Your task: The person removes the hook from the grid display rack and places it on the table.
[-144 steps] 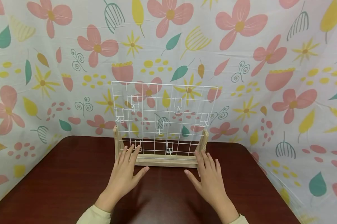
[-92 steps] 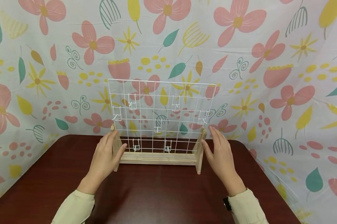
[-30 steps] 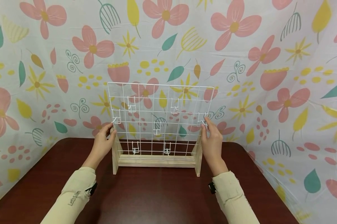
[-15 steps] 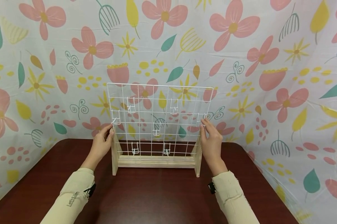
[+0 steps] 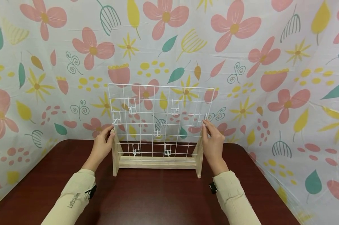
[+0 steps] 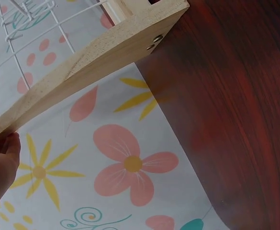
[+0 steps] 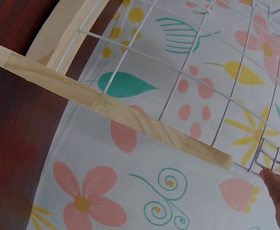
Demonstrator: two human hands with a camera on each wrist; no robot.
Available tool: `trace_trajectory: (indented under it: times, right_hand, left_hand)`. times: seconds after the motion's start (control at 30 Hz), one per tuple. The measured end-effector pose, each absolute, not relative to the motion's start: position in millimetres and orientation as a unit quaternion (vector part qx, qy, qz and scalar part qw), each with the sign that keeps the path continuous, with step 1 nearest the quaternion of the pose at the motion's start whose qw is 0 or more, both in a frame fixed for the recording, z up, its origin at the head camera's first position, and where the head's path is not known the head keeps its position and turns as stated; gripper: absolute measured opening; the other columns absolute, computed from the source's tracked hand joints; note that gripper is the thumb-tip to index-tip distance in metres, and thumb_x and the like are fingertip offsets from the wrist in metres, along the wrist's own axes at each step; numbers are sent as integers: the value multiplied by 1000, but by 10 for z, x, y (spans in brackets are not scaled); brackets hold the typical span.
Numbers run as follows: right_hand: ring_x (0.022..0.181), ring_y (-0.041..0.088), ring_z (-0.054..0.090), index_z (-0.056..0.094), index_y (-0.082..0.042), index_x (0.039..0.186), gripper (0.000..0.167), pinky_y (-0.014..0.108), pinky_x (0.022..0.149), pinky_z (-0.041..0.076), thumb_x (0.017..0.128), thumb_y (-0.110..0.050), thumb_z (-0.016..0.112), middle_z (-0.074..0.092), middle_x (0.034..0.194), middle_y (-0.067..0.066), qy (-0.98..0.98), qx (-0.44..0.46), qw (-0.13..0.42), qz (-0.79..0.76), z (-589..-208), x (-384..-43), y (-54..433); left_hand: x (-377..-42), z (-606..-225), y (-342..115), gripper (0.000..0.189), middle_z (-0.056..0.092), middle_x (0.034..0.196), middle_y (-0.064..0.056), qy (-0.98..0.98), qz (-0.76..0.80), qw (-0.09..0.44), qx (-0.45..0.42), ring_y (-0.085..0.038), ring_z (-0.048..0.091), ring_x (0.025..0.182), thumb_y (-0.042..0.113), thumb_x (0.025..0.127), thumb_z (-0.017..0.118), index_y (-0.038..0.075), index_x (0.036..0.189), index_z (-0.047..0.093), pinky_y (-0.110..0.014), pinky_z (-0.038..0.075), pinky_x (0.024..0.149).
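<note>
A white wire grid rack [image 5: 147,118] stands upright on the table, held between wooden side posts [image 5: 116,156] joined by a wooden crossbar [image 5: 158,162]. Several white wire hooks [image 5: 157,132] hang on the grid. My left hand [image 5: 101,145] pinches the top of the left post, its thumb in front; in the left wrist view the fingertips [image 6: 14,143] lie against the wood. At the grid's right edge, above the right post [image 7: 154,129], my right hand [image 5: 213,147] pinches a wire hook [image 7: 269,152] between thumb and fingers. The fingers partly cover that hook.
The dark red-brown table [image 5: 147,197] extends around the rack, with rounded back corners. A white curtain [image 5: 169,43] printed with flowers and leaves hangs close behind the table and along both sides.
Both hands have moved from open in front of the rack out to its sides. The left now grips the post top, the right a hook. Over the last half second almost nothing differs.
</note>
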State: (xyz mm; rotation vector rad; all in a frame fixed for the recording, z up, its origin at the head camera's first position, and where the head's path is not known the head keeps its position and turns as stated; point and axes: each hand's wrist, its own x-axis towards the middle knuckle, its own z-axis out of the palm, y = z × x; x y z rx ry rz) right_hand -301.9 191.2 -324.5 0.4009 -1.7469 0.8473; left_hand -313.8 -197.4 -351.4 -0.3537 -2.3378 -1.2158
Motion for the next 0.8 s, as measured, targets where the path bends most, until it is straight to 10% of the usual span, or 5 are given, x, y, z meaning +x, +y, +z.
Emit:
trace_trajectory:
  times: [0.8]
  right_hand:
    - [91, 32, 68, 72, 7, 105, 17, 30, 75, 54, 92, -1, 63, 69, 105, 21, -725, 175, 570, 345, -3105, -2994, 1884]
  left_hand:
    - [-3176, -3545, -2014, 40, 57, 123, -30, -848, -452, 247, -128, -37, 58, 108, 4, 100, 49, -7, 138, 46, -27, 49, 78]
